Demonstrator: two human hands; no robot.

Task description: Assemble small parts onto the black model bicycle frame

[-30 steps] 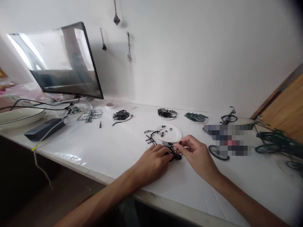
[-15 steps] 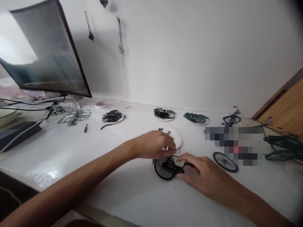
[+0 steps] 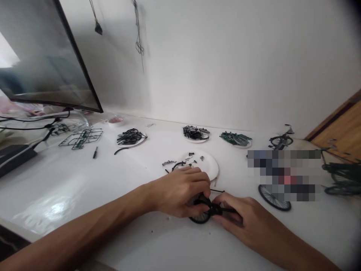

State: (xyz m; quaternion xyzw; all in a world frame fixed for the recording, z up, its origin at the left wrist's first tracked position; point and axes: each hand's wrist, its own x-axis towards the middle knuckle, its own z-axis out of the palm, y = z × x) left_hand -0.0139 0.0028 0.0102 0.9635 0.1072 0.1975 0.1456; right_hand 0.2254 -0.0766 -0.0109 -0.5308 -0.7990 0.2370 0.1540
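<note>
A black model bicycle [image 3: 216, 209], a partly built frame with one spoked wheel, is held low over the white table between my hands. My left hand [image 3: 183, 192] covers much of the wheel, its thumb and fingers closed on the bicycle near the wheel's centre. From the right, my right hand [image 3: 244, 218] grips the other end of the frame between thumb and fingers. Whatever small part may sit under my left fingertips is hidden. Just behind the left hand is a white plate [image 3: 210, 165] with small loose parts. A loose spoked wheel [image 3: 275, 197] lies to the right.
Plates of black parts [image 3: 131, 137], more black parts [image 3: 194, 132] and green parts [image 3: 235, 138] line the back. Part frames [image 3: 81, 139] and a screwdriver [image 3: 95, 152] lie left, below a monitor [image 3: 53, 56]. Assembled model bicycles [image 3: 282, 141] stand right, beside a blurred patch.
My left hand has come down from above the bicycle onto its wheel area. The right hand keeps its grip on the frame. The view has shifted slightly.
</note>
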